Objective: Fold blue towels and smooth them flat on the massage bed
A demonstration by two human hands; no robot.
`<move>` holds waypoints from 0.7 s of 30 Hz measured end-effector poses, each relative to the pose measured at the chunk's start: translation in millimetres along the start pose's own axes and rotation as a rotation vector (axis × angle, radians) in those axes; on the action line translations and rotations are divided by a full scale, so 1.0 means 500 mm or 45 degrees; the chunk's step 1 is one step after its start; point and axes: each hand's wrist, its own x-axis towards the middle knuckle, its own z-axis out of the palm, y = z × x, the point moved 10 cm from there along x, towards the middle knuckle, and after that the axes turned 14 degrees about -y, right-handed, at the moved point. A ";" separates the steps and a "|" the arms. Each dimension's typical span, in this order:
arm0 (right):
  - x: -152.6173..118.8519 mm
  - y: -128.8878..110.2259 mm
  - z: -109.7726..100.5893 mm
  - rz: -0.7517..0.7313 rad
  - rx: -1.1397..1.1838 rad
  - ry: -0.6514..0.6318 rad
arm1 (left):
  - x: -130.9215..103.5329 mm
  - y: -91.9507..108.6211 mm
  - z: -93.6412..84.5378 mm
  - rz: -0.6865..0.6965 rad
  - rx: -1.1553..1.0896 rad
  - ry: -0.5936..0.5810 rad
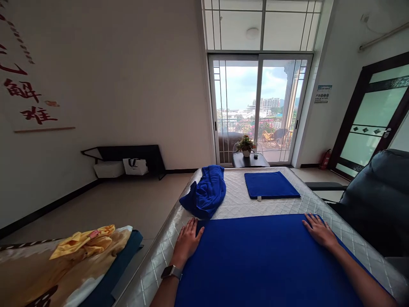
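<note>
A large blue cloth [255, 260] lies spread flat on a pale quilted mattress [234, 187]. My left hand [188, 238], with a watch [171, 272] on its wrist, rests flat at the cloth's far left corner, fingers stretched out. Over the far right corner lies my right hand [319, 230], its fingers slightly spread. Just beyond my left hand sits a crumpled blue towel [206, 192], bunched near the mattress's left edge. Farther off to the right is a neatly folded blue cloth [271, 184] with a small white tag on its near edge.
Bedding with a yellow cloth [86, 243] on top lies at lower left. A black leather chair [380, 192] stands close on the right. Past the mattress, a small table [251, 160] bears a potted plant [246, 146]. A black bench [131, 155] lines the left wall.
</note>
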 end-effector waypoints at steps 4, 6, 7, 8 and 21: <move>0.023 0.061 0.005 0.026 0.012 0.037 | 0.000 -0.001 0.000 -0.010 0.000 -0.035; 0.031 0.070 0.013 0.020 0.014 0.050 | 0.000 -0.001 0.001 -0.009 -0.005 -0.060; 0.034 0.072 0.016 0.017 0.014 0.055 | 0.000 -0.001 0.001 -0.009 -0.011 -0.072; 0.037 0.074 0.019 0.015 0.015 0.059 | 0.000 -0.002 0.001 -0.011 -0.020 -0.083; 0.042 0.076 0.022 0.021 0.025 0.059 | 0.000 0.002 -0.005 0.014 -0.017 -0.010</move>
